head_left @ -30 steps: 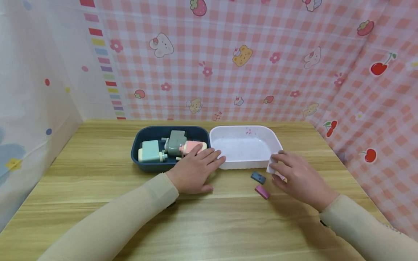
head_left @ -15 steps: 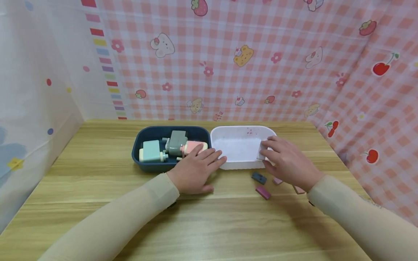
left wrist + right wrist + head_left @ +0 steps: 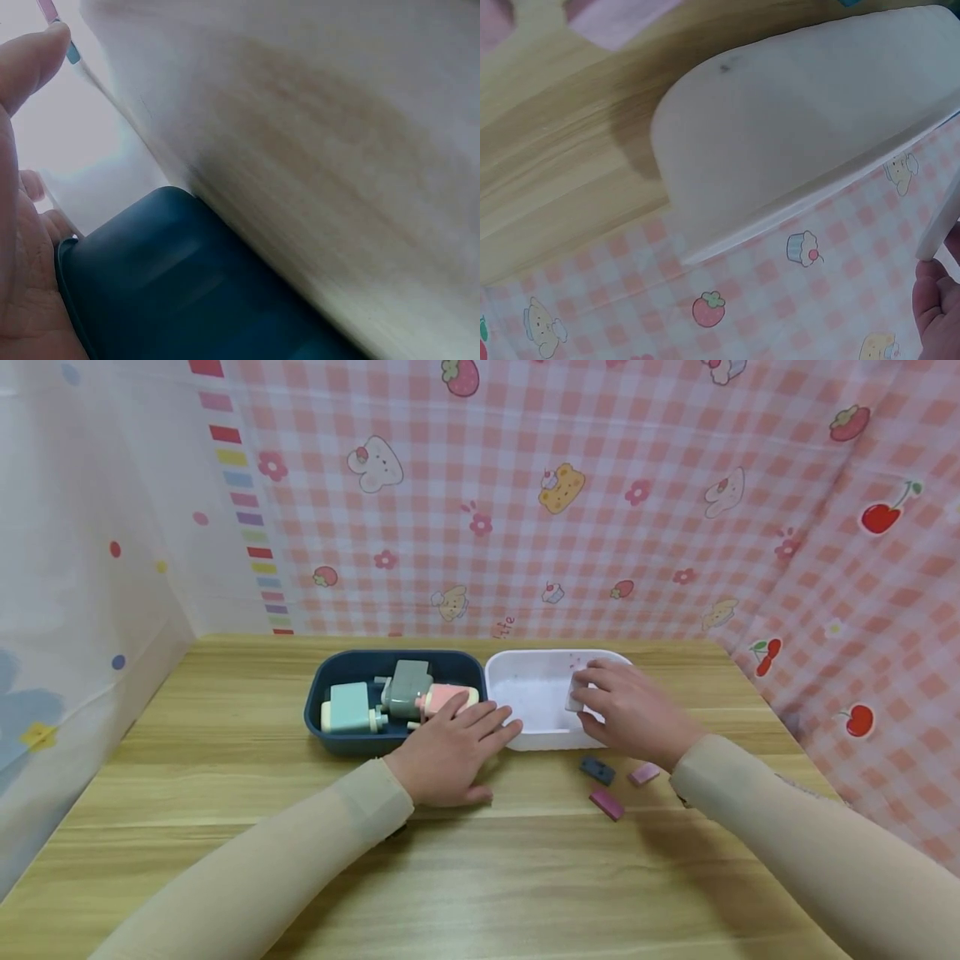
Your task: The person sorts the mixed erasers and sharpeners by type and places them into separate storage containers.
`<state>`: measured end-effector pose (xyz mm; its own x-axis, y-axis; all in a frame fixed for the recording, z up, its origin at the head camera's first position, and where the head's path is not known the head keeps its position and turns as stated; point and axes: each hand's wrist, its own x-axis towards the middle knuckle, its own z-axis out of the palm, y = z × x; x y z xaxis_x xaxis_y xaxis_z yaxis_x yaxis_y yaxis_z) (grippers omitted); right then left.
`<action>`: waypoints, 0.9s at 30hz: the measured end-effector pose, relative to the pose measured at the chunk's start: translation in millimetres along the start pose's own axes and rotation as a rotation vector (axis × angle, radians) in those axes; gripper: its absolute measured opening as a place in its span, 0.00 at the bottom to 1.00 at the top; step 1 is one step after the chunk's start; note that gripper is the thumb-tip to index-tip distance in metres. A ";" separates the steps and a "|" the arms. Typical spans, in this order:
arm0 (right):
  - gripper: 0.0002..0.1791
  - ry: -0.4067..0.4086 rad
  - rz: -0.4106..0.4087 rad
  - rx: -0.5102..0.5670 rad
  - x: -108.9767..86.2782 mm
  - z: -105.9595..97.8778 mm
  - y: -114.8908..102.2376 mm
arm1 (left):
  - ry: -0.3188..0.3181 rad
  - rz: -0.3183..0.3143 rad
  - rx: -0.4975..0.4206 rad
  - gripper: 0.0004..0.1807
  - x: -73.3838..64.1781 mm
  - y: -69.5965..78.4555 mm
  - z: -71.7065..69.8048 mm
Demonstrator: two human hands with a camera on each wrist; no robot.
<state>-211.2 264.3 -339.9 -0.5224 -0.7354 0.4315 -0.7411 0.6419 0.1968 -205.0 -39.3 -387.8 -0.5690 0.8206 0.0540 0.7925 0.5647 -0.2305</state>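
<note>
Head view, mid-frame: a navy tray (image 3: pixel 351 743) sits beside a white tray (image 3: pixel 532 693). The left hand (image 3: pixel 448 758), fingers extended, rests on the navy tray's rim; the right hand (image 3: pixel 636 708) pinches a white block (image 3: pixel 573 693) over the white tray. Right of centre lie three small blocks (image 3: pixel 597 770).

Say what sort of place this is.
Likely a makeshift tabletop booth: a wood-grain table, pink gingham cloth with cartoon prints behind it, and white dotted cloth along its left.

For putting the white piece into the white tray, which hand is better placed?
Likely the right hand: it pinches the white piece over the white tray, while the left hand rests against the dark blue tray.
</note>
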 end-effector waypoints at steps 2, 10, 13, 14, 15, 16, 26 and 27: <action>0.13 -0.008 0.004 0.002 4.8 3.3 -0.1 | 0.002 -0.001 -0.006 0.55 0.2 -0.1 0.3; 0.12 -0.063 0.012 0.005 21.2 12.5 -0.2 | 0.013 0.003 -0.018 0.55 0.3 -0.8 0.5; 0.12 -0.081 0.000 -0.016 27.1 16.0 -0.4 | 0.015 0.001 -0.007 0.55 0.1 -0.8 0.0; 0.12 -0.088 -0.004 -0.021 28.9 16.8 -0.7 | 0.014 0.001 -0.003 0.55 0.0 -0.7 -0.3; 0.12 -0.096 -0.008 -0.027 30.7 18.2 -0.8 | 0.015 0.001 0.002 0.55 -0.2 -0.6 -0.6; 0.12 -0.105 -0.010 -0.026 32.6 19.1 -1.1 | 0.015 0.001 0.005 0.55 -0.3 -0.6 -0.8; 0.10 -0.208 -0.016 -0.019 52.9 27.9 -6.1 | 0.017 0.006 0.015 0.55 -1.9 -0.1 -1.1; 0.10 -0.218 -0.011 -0.016 54.9 28.8 -6.5 | 0.017 0.007 0.017 0.55 -2.0 -0.1 -1.2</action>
<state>-247.2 213.5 -342.9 -0.5943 -0.7709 0.2291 -0.7413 0.6356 0.2155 -203.7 -40.9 -386.8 -0.5594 0.8260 0.0690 0.7926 0.5575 -0.2471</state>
